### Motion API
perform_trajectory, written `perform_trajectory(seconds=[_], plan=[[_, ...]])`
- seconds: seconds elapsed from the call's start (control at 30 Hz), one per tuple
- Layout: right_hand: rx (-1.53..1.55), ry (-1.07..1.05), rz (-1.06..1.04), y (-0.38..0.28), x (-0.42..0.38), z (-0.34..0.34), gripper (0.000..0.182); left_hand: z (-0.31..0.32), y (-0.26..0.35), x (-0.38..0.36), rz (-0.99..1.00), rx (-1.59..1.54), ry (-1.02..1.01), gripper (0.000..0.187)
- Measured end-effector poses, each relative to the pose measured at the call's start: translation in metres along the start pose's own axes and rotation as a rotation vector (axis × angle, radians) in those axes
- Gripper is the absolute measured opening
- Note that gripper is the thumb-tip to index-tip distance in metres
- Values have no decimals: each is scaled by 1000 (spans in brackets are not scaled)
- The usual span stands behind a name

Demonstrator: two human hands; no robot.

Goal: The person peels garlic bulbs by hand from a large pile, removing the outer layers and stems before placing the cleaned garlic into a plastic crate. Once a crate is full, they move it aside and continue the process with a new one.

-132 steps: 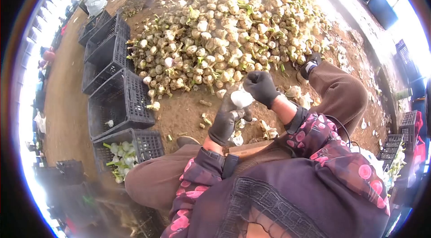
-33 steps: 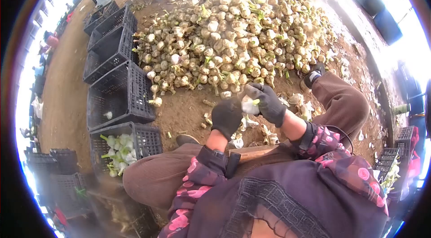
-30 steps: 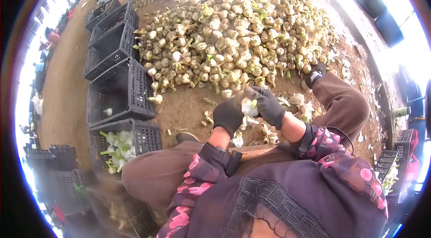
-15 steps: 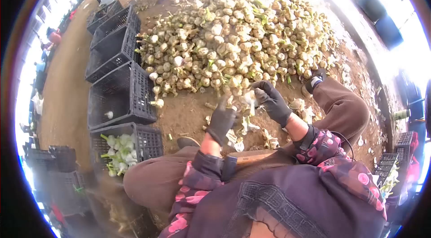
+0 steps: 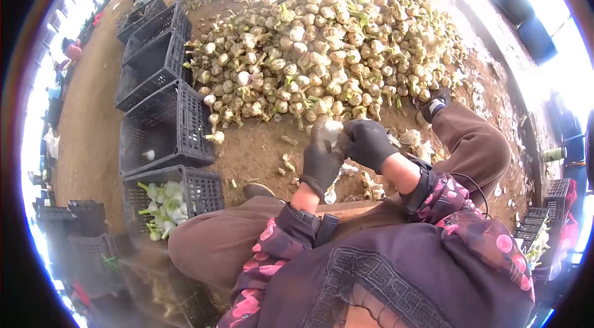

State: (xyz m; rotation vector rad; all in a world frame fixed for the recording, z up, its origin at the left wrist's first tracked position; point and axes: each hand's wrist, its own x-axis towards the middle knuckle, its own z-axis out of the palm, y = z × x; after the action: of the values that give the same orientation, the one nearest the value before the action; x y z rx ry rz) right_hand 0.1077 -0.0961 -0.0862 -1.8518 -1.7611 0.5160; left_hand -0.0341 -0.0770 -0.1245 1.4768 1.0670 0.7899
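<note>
In the middle of the head view, my left hand (image 5: 320, 160) wears a dark glove and its fingers are closed round a whitish garlic bulb (image 5: 332, 132). My right hand (image 5: 370, 144), gloved too, presses against the bulb's right side with its fingers curled in. Whether a tool sits in the right hand is hidden. Just beyond both hands rises a large pile of garlic (image 5: 322, 62), its bulbs dirt-stained with short stems. Loose peeled skins (image 5: 372, 187) lie on the ground beneath and right of the hands.
A row of black plastic crates (image 5: 166, 124) stands at the left. In the nearest crate (image 5: 204, 187) lie several clean white bulbs with green stems (image 5: 166, 209). My bent legs frame the ground, and a shoe (image 5: 437, 103) touches the pile's right edge. Blue containers (image 5: 536, 38) stand far right.
My hands have come closer together round the bulb, which now looks whiter and rounder. The loose leafy skins that hung between the hands have dropped away or are out of sight.
</note>
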Motion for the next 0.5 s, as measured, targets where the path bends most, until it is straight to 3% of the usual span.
perform_trajectory(seconds=[0.03,0.13,0.17,0.2,0.23,0.3,0.33,0.4,0.43,0.47,0.5], plan=[[8,7,15,-2,0,0,15,-1,3,-1,-1,3,-1,67],[-67,42,-47,8,-1,4,20,0,3,-1,22,108,30,65],[-68,44,-44,17,0,9,20,1,-4,1,-37,-168,-9,62],[341,-14,181,28,3,14,18,1,-11,2,-97,-442,-51,59],[752,-70,404,37,7,15,17,-2,-6,-1,-97,-440,-57,59],[866,-74,371,45,14,6,16,-10,16,-9,-257,-844,-291,63],[921,-70,341,51,15,8,16,-11,23,-12,-260,-837,-304,63],[611,43,192,56,15,23,16,-11,32,-16,-272,-1040,-534,69],[738,128,140,50,18,34,14,-8,35,-17,-260,-1163,-603,72],[260,180,-77,54,22,30,17,-7,39,-19,-272,-1158,-608,72],[309,215,-17,54,22,33,18,-7,44,-22,-271,-1104,-602,72]])
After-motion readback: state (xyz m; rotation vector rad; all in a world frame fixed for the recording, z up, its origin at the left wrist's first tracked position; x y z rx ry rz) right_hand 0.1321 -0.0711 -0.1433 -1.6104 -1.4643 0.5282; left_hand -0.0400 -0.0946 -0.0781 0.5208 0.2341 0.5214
